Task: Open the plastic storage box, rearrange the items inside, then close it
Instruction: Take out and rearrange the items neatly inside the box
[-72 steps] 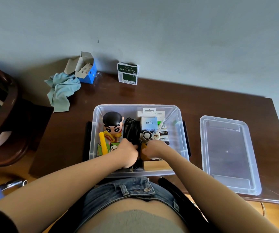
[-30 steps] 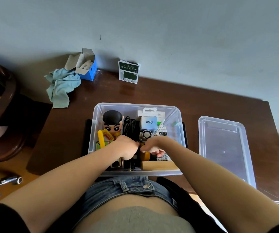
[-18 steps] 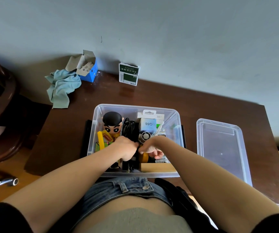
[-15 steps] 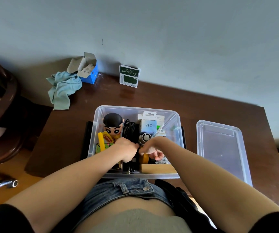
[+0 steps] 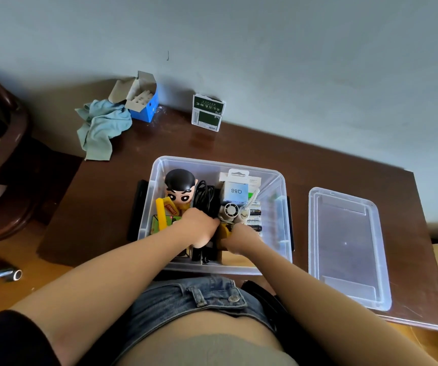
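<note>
The clear plastic storage box [image 5: 212, 161] stands open at the table's middle, near its front edge. Its clear lid [image 5: 344, 247] lies flat to the right. Inside are a cartoon figurine [image 5: 179, 187], a yellow stick [image 5: 161, 212], a coiled black cable [image 5: 205, 195], a white Q88 package [image 5: 236, 191], a small white fan [image 5: 229, 211] and batteries [image 5: 255, 220]. My left hand [image 5: 199, 227] is inside the box, closed over the near end of the black cable. My right hand [image 5: 241, 237] is beside it, fingers closed on a yellow object [image 5: 224, 230]. The two hands touch.
A green and white packet [image 5: 207, 112] stands by the wall. At the back left, an open blue carton [image 5: 144, 101] sits beside a teal cloth [image 5: 101, 128]. A dark wooden chair [image 5: 6, 154] is at the left. The brown table [image 5: 331, 165] ends just beyond the lid.
Both hands stay together at the box's front middle. My right hand has curled further down onto the yellow object. The box, its contents and the lid have not moved.
</note>
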`<action>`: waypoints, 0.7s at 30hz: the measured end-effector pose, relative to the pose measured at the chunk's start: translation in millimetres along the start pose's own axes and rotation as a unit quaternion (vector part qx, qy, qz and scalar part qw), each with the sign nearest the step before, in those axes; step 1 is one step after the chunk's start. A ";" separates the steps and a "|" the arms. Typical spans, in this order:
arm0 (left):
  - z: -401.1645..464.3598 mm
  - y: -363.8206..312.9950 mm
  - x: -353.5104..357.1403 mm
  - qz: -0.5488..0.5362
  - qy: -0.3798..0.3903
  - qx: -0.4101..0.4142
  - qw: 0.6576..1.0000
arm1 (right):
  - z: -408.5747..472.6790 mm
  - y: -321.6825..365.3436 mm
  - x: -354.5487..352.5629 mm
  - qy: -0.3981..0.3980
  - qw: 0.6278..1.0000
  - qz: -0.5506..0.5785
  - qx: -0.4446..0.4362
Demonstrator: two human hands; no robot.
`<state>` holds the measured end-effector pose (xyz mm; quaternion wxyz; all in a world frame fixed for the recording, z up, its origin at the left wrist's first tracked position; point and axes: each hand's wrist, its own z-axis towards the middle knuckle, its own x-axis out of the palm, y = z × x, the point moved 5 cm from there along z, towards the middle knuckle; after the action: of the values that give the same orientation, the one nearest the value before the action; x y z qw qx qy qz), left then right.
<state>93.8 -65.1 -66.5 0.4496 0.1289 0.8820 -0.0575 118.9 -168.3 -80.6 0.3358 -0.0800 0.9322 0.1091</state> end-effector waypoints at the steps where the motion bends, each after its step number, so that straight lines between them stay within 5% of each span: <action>1: 0.0 -0.1 0.3 0.000 0.000 0.000 1.000 | -2.2 -2.2 -1.0 -0.007 1.000 0.017 0.004; 6: 2.8 -0.1 2.7 0.003 0.001 0.006 1.000 | -11.0 -2.6 -12.7 -0.038 0.998 0.053 -0.005; 14: 4.1 -1.4 3.4 -0.001 -0.007 0.009 1.000 | 2.0 23.9 -6.8 0.010 0.990 -0.129 -0.059; 21: 2.9 0.1 1.0 -0.014 -0.007 0.008 1.000 | 4.7 22.2 -2.4 -0.003 0.995 -0.095 -0.025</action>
<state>95.5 -65.5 -69.0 0.4541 0.1197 0.8799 -0.0721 118.7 -145.6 -79.3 0.3452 -0.1762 0.9164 0.1000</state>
